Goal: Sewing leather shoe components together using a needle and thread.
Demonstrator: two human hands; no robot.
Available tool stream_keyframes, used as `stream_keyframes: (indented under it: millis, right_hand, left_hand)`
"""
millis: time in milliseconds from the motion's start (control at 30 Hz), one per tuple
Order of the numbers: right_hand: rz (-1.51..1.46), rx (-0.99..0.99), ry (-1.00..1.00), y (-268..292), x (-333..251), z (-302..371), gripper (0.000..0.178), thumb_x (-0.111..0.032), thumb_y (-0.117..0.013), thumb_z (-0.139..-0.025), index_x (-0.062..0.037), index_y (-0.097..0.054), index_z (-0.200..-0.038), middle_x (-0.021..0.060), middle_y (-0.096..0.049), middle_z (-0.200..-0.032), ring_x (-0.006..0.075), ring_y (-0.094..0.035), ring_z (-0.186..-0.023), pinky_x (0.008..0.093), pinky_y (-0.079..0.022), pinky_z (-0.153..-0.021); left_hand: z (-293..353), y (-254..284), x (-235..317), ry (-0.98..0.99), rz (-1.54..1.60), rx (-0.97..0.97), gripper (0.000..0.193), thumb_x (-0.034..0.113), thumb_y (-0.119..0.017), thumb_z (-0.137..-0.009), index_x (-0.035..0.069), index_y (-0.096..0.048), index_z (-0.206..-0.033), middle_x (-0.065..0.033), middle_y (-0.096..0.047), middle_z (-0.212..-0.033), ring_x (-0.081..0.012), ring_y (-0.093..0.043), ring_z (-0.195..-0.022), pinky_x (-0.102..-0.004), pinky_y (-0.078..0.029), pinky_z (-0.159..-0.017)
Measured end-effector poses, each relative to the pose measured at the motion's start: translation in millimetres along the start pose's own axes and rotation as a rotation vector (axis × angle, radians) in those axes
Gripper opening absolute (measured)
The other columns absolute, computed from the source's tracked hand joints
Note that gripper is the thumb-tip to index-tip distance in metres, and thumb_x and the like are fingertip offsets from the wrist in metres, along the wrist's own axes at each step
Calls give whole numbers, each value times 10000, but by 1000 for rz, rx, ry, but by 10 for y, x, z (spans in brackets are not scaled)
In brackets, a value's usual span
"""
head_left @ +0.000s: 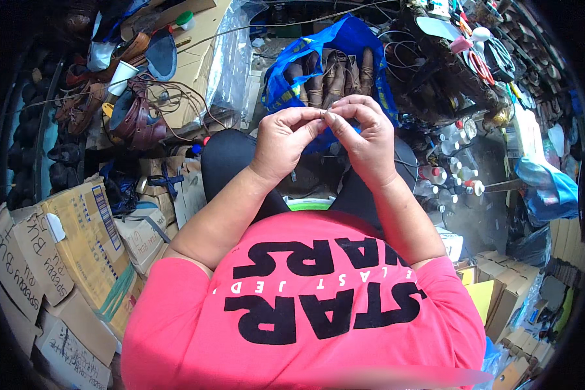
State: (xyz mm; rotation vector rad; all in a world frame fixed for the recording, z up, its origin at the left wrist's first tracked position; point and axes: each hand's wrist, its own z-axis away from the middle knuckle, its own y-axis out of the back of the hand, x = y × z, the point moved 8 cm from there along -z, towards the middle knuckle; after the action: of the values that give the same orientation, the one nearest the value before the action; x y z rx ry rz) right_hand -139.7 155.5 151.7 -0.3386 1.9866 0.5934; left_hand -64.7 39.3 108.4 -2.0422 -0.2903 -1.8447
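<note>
My left hand (281, 144) and my right hand (369, 142) meet in front of me, above my knees. Thumb and forefinger of each are pinched, and the fingertips touch or nearly touch. Something tiny may be between them, too small to name. Just beyond the hands stands a blue bag (274, 77), its top spread wide. Several brown, foot-shaped pieces (335, 73), which look like shoes or shoe lasts, stand in it side by side. My hands hide part of the bag's near side.
At the left, brown leather shoes (143, 120) with loose laces and a white cup (121, 78) lie by a cardboard sheet (198, 62). Cardboard boxes (88, 218) crowd my left side. Several bottles (458, 175) stand on the right, near a light-blue plastic bag (551, 188).
</note>
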Motion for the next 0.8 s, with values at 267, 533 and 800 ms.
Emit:
stream_keyframes:
  millis: [267, 533, 800]
  right_hand:
    - [19, 1, 15, 1, -18, 1, 111, -125, -709, -734, -31, -670, -778, 92, -621, -855, 191, -602, -836, 281, -461, -760]
    - [43, -3, 22, 2, -50, -9, 116, -125, -709, -736, -26, -667, -780, 94, -621, -855, 189, -603, -824, 279, -465, -746]
    - [47, -4, 30, 6, -53, -10, 104, -115, -704, -737, -26, -665, -776, 96, -619, -855, 198, -603, -827, 288, -467, -747]
  left_hand:
    - [-3, 4, 21, -29, -11, 23, 130, 35, -629, -823, 4, -663, -944, -47, -664, -868, -77, -598, -788, -207, -489, -711]
    - [0, -3, 36, -41, -5, 35, 135, 38, -624, -828, 6, -663, -953, -48, -664, -874, -80, -600, -793, -209, -490, -716]
    - [1, -14, 44, -24, -53, 16, 154, 20, -614, -832, -19, -642, -979, -62, -650, -916, -99, -593, -827, -225, -488, -764]
